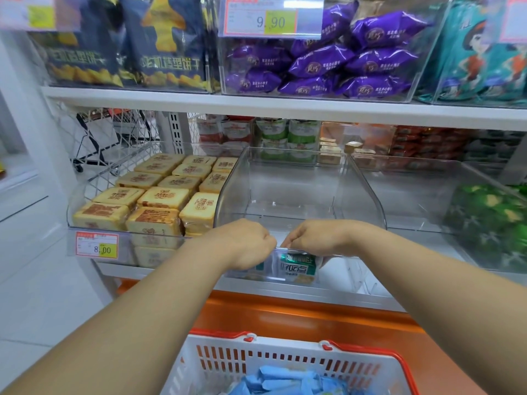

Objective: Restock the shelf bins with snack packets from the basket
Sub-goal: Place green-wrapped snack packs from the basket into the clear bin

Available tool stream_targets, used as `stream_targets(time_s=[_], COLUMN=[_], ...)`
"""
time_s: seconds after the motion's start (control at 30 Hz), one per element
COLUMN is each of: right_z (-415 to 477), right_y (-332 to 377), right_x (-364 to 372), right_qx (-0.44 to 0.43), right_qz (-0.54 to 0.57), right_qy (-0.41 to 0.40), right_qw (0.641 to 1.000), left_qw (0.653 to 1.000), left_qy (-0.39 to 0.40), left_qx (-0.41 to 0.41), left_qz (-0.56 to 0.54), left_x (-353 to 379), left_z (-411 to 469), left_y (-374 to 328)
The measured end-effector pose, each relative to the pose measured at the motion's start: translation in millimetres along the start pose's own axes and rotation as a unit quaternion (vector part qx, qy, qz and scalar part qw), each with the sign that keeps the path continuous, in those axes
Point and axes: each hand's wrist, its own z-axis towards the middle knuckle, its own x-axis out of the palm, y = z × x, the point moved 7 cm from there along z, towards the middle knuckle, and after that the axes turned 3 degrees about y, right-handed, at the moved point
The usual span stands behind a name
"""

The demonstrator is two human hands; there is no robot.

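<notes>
Clear bin (pixel 368 192) almost bare: right hand (pixel 313 238) grips green packet (pixel 299 267) inside, left hand (pixel 245 243) grip unclear; basket (pixel 285 362) holds blue packets (pixel 285 380).

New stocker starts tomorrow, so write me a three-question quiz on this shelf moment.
1. True or false: the right hand holds a green packet inside the clear middle bin.
2. Price on the tag below the biscuit packs: A 8.00, B 9.90, C 5.50?
3. Fill in: the packets in the basket are ___.
Key: 1 true; 2 A; 3 blue.
</notes>
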Motion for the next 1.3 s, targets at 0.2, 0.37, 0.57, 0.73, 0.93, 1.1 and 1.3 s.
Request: stream_targets(time_s=[0.2,0.37,0.57,0.73,0.93,1.1,1.3], right_z=[-6.0,-10.3,-20.2,-23.4,-24.3,-26.4,-28.7], right_y=[-3.3,-0.1,10.4,14.6,12.0,10.1,4.5], right_x=[-6.8,-6.5,-7.1,-1.4,-3.5,-6.2,-13.8], right_qx=[0.005,-0.003,-0.038,-0.032,-0.028,-0.033,-0.052], right_qz=[-0.013,-0.016,-0.077,-0.11,-0.1,-0.113,-0.106], right_qy=[-0.022,-0.025,-0.071,-0.075,-0.068,-0.072,-0.129], right_qw=[1.0,1.0,0.994,0.991,0.992,0.99,0.985], left_qw=[1.0,1.0,1.0,0.999,1.0,0.999,0.998], left_qy=[-0.011,-0.004,-0.01,-0.021,-0.017,-0.031,-0.043], left_qx=[0.006,0.007,0.013,0.021,0.016,0.028,0.04], left_qz=[-0.008,-0.004,-0.015,-0.011,-0.018,-0.011,0.004], left_x=[-1.2,0.7,-1.1,1.9,0.3,2.2,1.5], left_z=[-0.5,-1.1,-9.5,-11.0,-9.9,-7.8,-6.8], left_y=[0.3,-3.7,-5.3,-4.4,-4.6,-0.2,-1.3])
